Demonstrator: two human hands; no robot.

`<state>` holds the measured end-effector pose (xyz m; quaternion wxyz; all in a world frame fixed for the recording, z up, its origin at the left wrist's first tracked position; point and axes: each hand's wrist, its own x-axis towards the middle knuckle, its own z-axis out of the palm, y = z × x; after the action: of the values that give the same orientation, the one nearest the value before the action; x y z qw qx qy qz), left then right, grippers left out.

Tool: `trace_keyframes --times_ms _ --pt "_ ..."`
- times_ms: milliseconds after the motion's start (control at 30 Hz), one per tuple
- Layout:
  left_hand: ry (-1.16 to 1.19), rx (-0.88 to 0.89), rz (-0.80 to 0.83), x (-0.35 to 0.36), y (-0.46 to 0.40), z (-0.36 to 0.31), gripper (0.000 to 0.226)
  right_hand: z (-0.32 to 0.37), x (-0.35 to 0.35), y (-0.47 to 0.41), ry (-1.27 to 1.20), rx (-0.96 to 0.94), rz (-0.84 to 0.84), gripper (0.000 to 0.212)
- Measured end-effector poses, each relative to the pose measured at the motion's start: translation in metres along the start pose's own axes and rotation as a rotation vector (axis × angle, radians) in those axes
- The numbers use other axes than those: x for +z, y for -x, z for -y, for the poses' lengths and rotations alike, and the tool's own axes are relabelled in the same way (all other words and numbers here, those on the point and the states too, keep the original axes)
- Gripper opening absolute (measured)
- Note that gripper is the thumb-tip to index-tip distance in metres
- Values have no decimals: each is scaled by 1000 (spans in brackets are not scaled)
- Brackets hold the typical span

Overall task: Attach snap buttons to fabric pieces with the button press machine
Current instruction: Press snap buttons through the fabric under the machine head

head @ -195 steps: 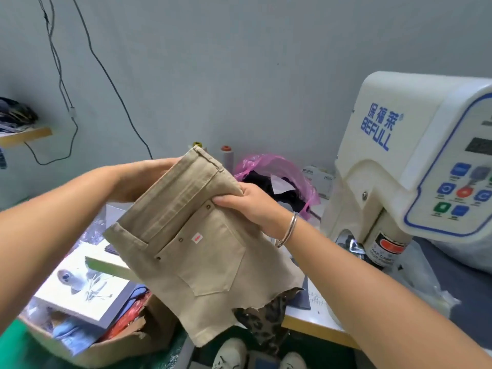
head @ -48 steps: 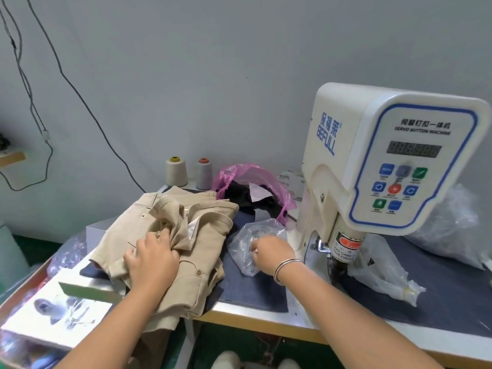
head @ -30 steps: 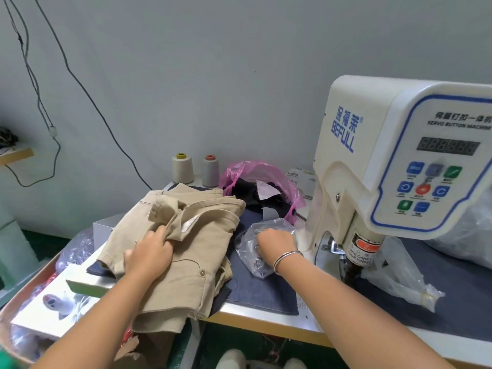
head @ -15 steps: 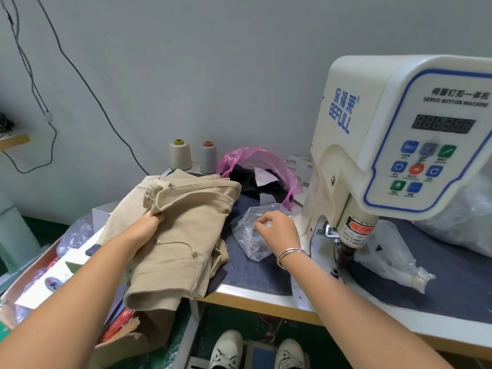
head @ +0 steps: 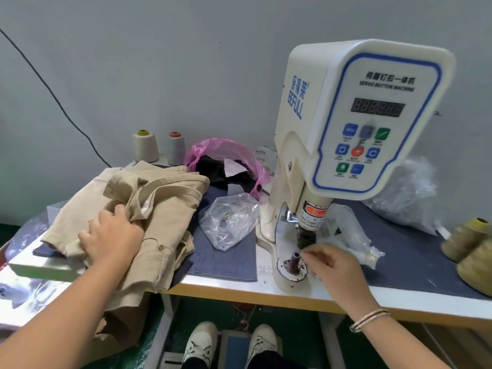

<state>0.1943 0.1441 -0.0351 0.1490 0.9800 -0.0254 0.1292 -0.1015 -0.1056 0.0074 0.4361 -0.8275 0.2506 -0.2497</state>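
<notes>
Bare forearms, thin bangle (head: pixel 368 319) on right wrist, white shoes (head: pixel 202 342), dark trousers

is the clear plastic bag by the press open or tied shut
Open: the clear plastic bag lies slack on the denim mat, no knot visible.

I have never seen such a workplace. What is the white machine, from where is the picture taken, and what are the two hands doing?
The picture comes from a camera on the person's head, looking down at a work table. The white button press machine joins snaps to cloth between its upper punch and the lower die. The right hand is at that die, fingertips pinched as if placing a small part; the part is too small to see. The left hand holds the beige shorts. Between them lies a clear plastic bag of small parts. Thread cones stand behind.
</notes>
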Motion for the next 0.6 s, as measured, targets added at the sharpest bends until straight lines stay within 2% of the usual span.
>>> trace_keyframes --times_ms 133,400,467,567,600 --pt "-20 -10 -21 0 0 2 25 -5 -5 -14 144 -73 61 27" --pt "-18 2 -40 0 1 3 24 -7 -3 -29 352 -71 80 33" --pt "-17 7 -45 1 1 4 24 -5 -5 -32 400 -71 126 28" --pt "-14 13 -54 3 1 5 23 -2 -6 -35 471 -61 162 7" --pt "-12 13 -57 3 1 5 23 -1 -5 -36 488 -65 164 12"
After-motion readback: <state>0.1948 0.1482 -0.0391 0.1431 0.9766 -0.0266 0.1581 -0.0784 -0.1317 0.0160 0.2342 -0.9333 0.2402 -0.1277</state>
